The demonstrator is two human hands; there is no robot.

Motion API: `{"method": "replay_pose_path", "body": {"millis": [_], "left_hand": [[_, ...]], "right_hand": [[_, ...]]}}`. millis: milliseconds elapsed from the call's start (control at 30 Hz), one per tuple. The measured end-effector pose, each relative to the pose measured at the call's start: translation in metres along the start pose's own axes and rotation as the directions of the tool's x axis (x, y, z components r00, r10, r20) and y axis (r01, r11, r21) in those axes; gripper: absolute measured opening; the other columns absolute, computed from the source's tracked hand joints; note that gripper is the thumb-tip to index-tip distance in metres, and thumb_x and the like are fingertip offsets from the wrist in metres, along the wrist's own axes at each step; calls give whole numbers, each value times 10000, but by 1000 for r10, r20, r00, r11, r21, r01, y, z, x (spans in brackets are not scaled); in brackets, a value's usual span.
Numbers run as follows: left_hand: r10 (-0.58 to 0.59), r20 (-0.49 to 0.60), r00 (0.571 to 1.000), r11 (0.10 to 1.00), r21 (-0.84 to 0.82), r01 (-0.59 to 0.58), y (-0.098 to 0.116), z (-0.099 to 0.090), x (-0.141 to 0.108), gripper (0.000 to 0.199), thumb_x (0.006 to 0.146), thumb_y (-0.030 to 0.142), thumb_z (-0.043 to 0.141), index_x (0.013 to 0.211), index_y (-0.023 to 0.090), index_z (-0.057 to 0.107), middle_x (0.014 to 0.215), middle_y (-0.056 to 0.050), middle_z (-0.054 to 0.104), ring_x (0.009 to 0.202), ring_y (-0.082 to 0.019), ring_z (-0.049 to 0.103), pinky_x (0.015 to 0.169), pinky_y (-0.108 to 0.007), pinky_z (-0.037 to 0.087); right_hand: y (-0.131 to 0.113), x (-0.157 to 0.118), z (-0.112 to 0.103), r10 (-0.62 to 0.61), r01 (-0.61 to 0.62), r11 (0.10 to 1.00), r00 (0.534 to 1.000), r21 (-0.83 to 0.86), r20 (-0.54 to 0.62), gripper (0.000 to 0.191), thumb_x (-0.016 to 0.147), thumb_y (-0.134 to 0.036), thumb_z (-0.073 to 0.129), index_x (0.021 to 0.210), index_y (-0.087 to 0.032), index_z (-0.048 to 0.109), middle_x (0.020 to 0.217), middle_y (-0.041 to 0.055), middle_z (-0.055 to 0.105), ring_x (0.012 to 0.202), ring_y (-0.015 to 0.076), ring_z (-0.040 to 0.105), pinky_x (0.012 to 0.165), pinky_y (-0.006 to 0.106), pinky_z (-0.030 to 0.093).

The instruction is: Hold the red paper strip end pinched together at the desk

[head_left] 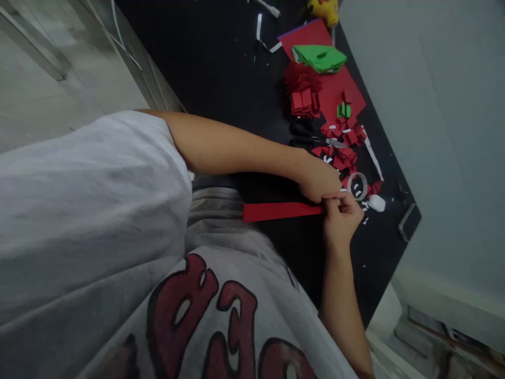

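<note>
A long red paper strip [280,211] stretches over the dark table's near edge, its left end reaching my lap. My right hand [342,216] pinches its far end between thumb and fingertips. Close against it, my left hand [321,179] is closed at the same end, back of the hand upward. Most of the left fingers are hidden, as is the strip's tip. Just beyond my hands lie a clear tape roll [357,186] and folded red paper pieces [345,158]. Black-handled scissors [302,134] rest beside those pieces.
Red folded paper stacks [303,100], a green folded paper bundle [321,58] and red sheets [344,92] lie farther up the black table [213,63]. A white case [376,202] and a phone [410,222] are near the wall-side edge. A yellow toy [326,10] sits at the top.
</note>
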State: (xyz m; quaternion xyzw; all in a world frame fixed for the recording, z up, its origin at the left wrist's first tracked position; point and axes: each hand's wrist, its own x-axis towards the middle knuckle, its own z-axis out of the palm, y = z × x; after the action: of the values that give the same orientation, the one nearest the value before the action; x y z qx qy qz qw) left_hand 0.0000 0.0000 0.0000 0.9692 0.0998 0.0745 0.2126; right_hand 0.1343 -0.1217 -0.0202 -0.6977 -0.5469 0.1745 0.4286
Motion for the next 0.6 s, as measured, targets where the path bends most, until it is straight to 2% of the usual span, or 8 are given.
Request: {"method": "replay_pose_path", "body": {"millis": [233, 400, 600], "left_hand": [[20, 3, 1000, 999, 49, -20, -1, 1, 0, 198, 849, 199, 688, 991, 170, 823, 952, -149, 767, 865, -277, 660, 885, -443, 474], [9, -33, 999, 1000, -9, -9, -2, 2, 0, 136, 799, 186, 725, 900, 187, 815, 895, -123, 759, 860, -261, 654, 914, -436, 462], [29, 21, 999, 997, 68, -30, 0, -1, 0, 196, 858, 202, 670, 986, 166, 815, 941, -145, 760, 842, -255, 650, 899, -435, 465]], "right_hand": [[-1, 0, 0, -7, 7, 1000, 1000, 26, -3, 102, 726, -289, 693, 669, -209, 664, 510, -92, 361, 506, 89, 301, 555, 261, 236], [-1, 0, 0, -14, 14, 1000, 1000, 11, -4, 104, 735, -292, 685, 675, -208, 671, 513, -91, 360, 510, 90, 298, 558, 263, 237], [0, 0, -1, -6, 6, 1000, 1000, 27, -2, 87, 727, -276, 685, 675, -207, 676, 514, -89, 376, 514, 93, 312, 560, 265, 248]]}}
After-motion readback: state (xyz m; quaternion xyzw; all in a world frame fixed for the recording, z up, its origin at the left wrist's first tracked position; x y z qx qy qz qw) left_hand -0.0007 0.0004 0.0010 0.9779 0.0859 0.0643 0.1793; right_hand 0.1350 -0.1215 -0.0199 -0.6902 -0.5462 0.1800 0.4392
